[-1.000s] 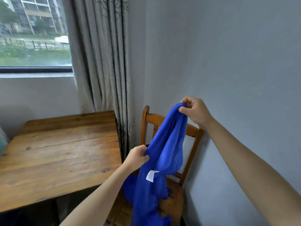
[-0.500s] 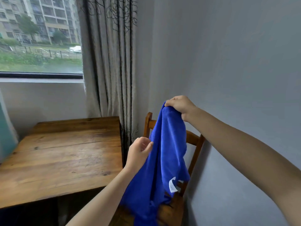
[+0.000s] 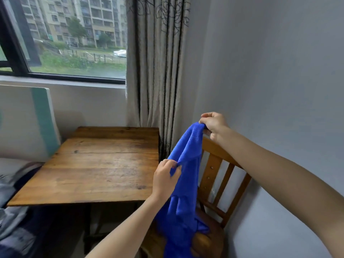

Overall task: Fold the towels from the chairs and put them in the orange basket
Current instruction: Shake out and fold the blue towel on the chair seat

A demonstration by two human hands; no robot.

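A bright blue towel (image 3: 183, 198) hangs in front of a wooden chair (image 3: 219, 175) by the grey wall. My right hand (image 3: 214, 125) grips the towel's top end above the chair back. Lower down, my left hand (image 3: 165, 178) pinches the towel's left edge at about mid height. The towel's bottom end drapes onto the chair seat. No orange basket is in view.
A wooden table (image 3: 100, 164) stands left of the chair, under the window. A patterned curtain (image 3: 158, 71) hangs behind the chair. A white and teal panel (image 3: 28, 123) leans on the wall at left, with grey bedding (image 3: 13, 211) below it.
Both hands have lifted the towel higher off the chair seat. My left hand slid along the towel's left edge, and the view has swung left and up.
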